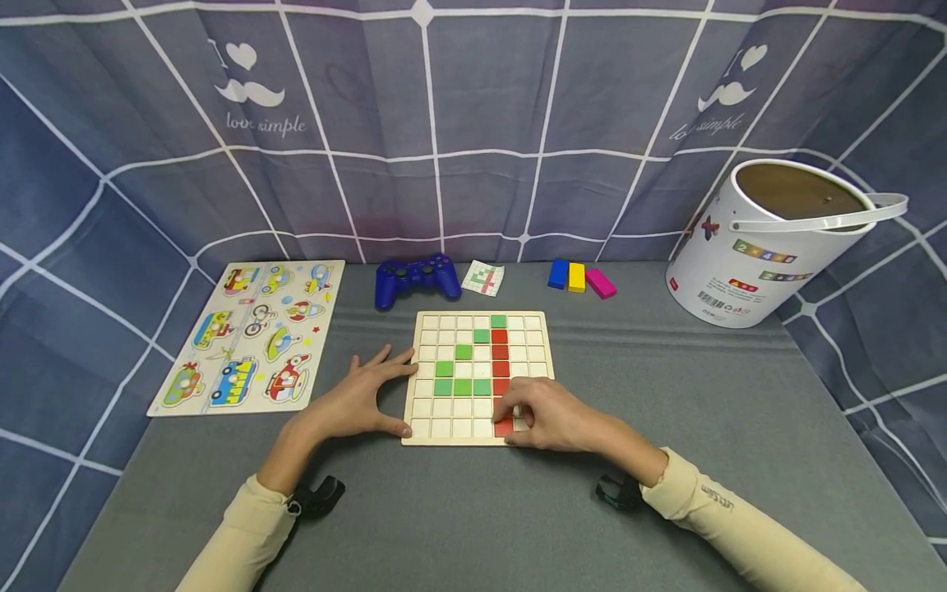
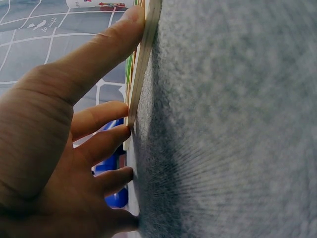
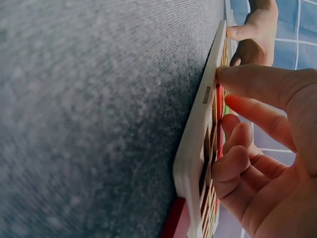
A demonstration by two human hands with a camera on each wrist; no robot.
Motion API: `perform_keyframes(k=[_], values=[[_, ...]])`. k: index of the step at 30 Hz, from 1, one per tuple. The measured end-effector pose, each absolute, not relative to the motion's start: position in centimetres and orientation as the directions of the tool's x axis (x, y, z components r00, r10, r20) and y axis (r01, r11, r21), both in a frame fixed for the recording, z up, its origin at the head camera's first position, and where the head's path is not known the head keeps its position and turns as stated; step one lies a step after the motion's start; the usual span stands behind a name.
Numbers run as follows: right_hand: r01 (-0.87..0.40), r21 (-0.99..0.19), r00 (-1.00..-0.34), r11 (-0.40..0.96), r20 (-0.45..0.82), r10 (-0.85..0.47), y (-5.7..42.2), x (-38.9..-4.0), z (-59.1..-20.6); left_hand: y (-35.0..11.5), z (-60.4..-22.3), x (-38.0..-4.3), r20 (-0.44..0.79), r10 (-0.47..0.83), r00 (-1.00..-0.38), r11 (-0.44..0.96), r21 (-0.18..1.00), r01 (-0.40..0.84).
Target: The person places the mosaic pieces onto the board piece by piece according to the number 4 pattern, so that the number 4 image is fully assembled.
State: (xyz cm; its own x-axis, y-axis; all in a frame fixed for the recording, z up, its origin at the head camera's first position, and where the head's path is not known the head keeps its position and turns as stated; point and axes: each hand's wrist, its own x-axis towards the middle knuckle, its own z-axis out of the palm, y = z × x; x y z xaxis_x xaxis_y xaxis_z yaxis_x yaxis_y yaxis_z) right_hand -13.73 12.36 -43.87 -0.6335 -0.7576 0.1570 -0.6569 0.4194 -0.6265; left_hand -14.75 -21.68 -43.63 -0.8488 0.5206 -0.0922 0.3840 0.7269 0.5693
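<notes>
A square wooden grid board lies flat, with green tiles and a column of red tiles set in its cells. My left hand touches the board's left edge with spread, fairly straight fingers; the thumb is by the lower corner. Over the lower part of the red column, my right hand has thumb and index finger on either side of the lowest red tile, pinching it. In the right wrist view the thumb meets the board's front edge, and the other fingers curl inward.
Behind the board are a blue game controller, a small pattern card and blue, yellow and magenta blocks. A vehicle picture board lies left. A white handled bucket stands back right, before the checked curtain.
</notes>
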Motion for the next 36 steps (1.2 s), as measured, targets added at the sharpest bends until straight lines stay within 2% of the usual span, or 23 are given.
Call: perform_keyframes(k=[4, 10, 19, 29, 36], values=[[-0.633, -0.668, -0.651, 0.391, 0.187, -0.736, 13.2, -13.7, -44.1, -21.6, -43.6, -14.8, -0.091, 0.522, -0.848, 0.727, 0.567, 0.387], [-0.566, -0.724, -0.719, 0.395, 0.199, -0.666, 16.4, -13.4, -44.2, -21.5, -43.5, -14.7, -0.093, 0.520, -0.849, 0.727, 0.570, 0.382], [-0.557, -0.690, -0.764, 0.462, 0.208, -0.611, 21.1, -13.0, -44.7, -21.9, -43.5, -14.7, -0.082, 0.517, -0.852, 0.727, 0.567, 0.387], [-0.583, -0.651, -0.753, 0.486, 0.207, -0.624, 21.4, -13.0, -45.4, -21.8, -43.9, -14.6, -0.077, 0.520, -0.851, 0.724, 0.569, 0.390], [-0.543, -0.659, -0.805, 0.521, 0.232, -0.546, 21.2, -14.3, -44.7, -21.7, -43.8, -14.7, -0.083, 0.524, -0.848, 0.724, 0.567, 0.392]])
